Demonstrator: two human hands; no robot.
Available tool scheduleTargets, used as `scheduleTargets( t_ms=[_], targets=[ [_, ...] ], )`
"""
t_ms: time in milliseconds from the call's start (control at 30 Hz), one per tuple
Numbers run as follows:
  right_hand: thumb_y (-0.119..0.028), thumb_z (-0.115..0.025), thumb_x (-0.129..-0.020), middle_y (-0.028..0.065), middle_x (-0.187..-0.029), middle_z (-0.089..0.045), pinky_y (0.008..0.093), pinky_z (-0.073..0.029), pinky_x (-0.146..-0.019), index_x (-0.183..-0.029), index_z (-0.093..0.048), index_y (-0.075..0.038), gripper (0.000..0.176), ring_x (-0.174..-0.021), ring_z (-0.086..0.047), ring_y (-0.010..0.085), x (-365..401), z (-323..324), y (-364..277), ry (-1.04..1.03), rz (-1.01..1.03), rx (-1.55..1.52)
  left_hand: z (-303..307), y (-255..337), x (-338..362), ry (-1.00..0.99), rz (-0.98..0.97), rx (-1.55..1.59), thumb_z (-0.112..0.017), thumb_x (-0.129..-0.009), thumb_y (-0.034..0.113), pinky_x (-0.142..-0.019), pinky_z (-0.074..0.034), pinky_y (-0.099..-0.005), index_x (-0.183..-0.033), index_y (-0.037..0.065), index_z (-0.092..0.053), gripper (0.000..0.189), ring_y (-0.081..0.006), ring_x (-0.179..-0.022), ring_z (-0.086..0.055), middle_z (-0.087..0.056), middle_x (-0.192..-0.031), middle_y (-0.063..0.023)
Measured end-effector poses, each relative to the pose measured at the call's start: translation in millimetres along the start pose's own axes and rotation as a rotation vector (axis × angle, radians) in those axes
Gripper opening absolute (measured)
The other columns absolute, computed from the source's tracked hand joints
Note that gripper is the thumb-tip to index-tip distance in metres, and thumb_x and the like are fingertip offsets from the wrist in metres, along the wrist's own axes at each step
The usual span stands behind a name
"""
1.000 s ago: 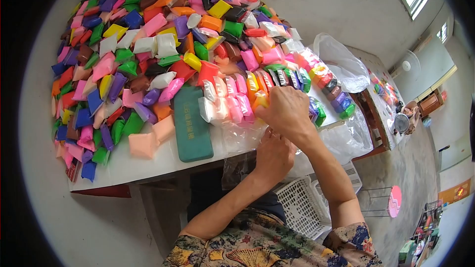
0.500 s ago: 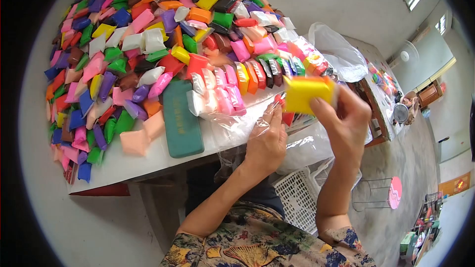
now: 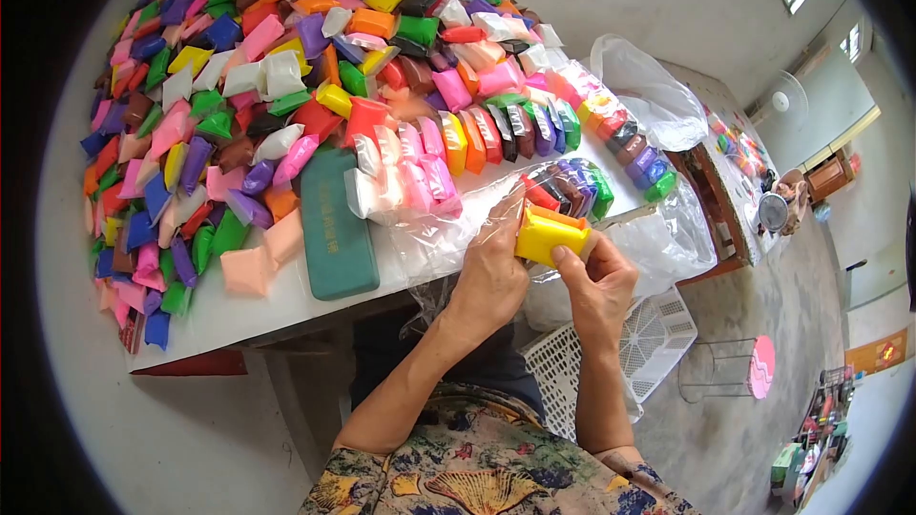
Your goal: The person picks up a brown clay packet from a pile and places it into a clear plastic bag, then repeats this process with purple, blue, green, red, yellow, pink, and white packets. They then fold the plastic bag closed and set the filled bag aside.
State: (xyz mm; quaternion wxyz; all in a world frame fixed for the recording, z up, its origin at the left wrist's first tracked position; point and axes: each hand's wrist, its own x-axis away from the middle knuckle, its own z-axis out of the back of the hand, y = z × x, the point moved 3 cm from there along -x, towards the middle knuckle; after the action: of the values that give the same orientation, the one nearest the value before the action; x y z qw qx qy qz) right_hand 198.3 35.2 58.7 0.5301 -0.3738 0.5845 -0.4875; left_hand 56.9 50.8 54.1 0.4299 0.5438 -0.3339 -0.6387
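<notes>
My right hand (image 3: 598, 281) pinches a yellow packet (image 3: 549, 236), with an orange packet (image 3: 565, 218) pressed behind it. My left hand (image 3: 493, 272) is closed on the edge of a clear plastic bag (image 3: 429, 238), its fingertips close beside the yellow packet. Inside that bag lie white, peach and pink packets (image 3: 417, 186) at the left. Red, brown, purple and green packets (image 3: 572, 189) lie just beyond my hands. Behind them runs a row of upright packets (image 3: 491, 133), from yellow through orange, red, black and blue to green.
A teal box (image 3: 334, 229) stands left of the bag. A large heap of coloured packets (image 3: 239, 86) covers the table's left and far side. Another clear bag (image 3: 658, 105) lies at the right. White plastic baskets (image 3: 658, 343) and a pink-topped stool (image 3: 760, 367) are below the table's edge.
My right hand has come down and left with the yellow packet, to beside my left hand. The orange packet and the packets beyond my hands now show more clearly.
</notes>
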Motion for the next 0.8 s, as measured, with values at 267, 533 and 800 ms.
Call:
scheduleTargets(
  t_ms=[267,533,800],
  targets=[
    [-0.010,-0.079,-0.076,0.0107,-0.090,-0.068,0.0301,-0.050,-0.061,-0.112,-0.067,0.003,0.040,-0.068,-0.061,0.0187,6,-12,-3,0.121,0.326,0.508,1,-3,14,0.082,-0.034,-0.271,-0.048,-0.090,-0.002,-0.094,-0.048,-0.0480,-0.140,-0.009,-0.044,0.051,-0.0492,-0.109,-0.058,-0.057,-0.124,-0.0328],
    [-0.015,-0.082,-0.077,0.0132,-0.101,-0.067,0.0388,-0.054,-0.066,-0.111,-0.068,-0.002,0.039,-0.081,-0.068,0.0303,7,-27,-4,0.132,0.438,0.666,5,-9,25,0.275,0.049,-0.297,-0.057,-0.095,0.001,-0.074,-0.053,-0.0389,-0.118,-0.005,-0.054,0.024,-0.0316,-0.085,-0.064,-0.058,-0.105,-0.0222],
    [-0.015,-0.080,-0.080,0.0131,-0.092,-0.066,0.0384,-0.053,-0.068,-0.113,-0.064,-0.002,0.040,-0.080,-0.067,0.0308,1,-40,13,0.190,0.482,0.712,13,-7,25,0.305,-0.037,-0.126,-0.053,-0.100,0.002,-0.071,-0.054,-0.0319,-0.121,-0.003,-0.057,0.022,-0.0176,-0.078,-0.063,-0.058,-0.112,-0.0144]
  ],
)
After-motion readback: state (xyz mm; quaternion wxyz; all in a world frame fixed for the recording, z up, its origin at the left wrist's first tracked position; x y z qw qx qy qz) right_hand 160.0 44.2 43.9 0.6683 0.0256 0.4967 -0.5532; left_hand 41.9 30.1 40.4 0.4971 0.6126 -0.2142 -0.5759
